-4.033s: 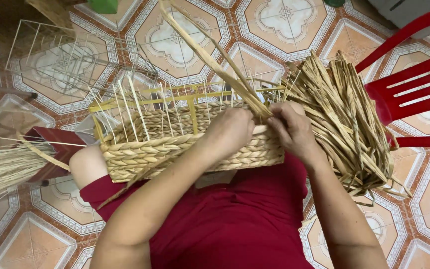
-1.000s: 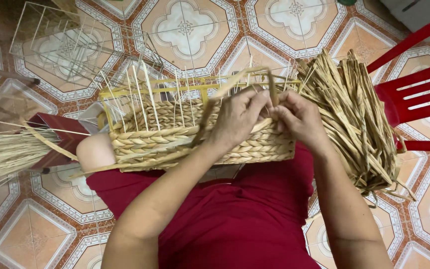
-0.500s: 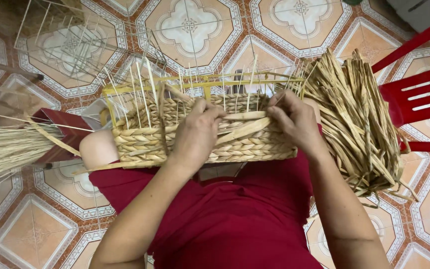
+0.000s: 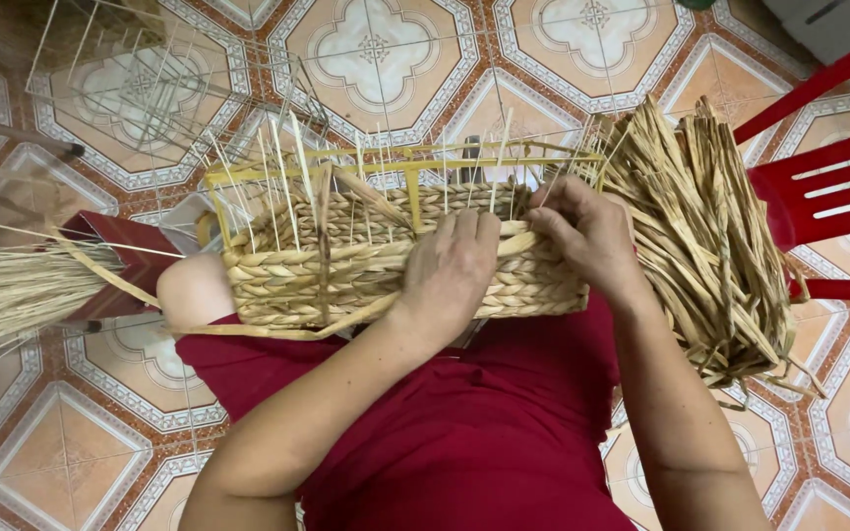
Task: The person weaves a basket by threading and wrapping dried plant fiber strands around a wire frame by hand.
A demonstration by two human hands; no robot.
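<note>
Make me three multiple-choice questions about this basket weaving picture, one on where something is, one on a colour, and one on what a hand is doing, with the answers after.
1. Where does the loose bundle of dried fibre strips lie?
A. Beside the right hand
B. Inside the basket
C. Under the red chair

2. What colour is the chair?
A. Blue
B. Red
C. White

3. What is the left hand doing?
A. Hanging free above the floor
B. Holding scissors
C. Pressing flat on the woven basket wall

Answers:
1 A, the bundle spreads just right of the right hand, outside the frame.
2 B, its slats and legs are plain red.
3 C, palm and fingers lie against the braided rows, with no closed grip around anything.
</note>
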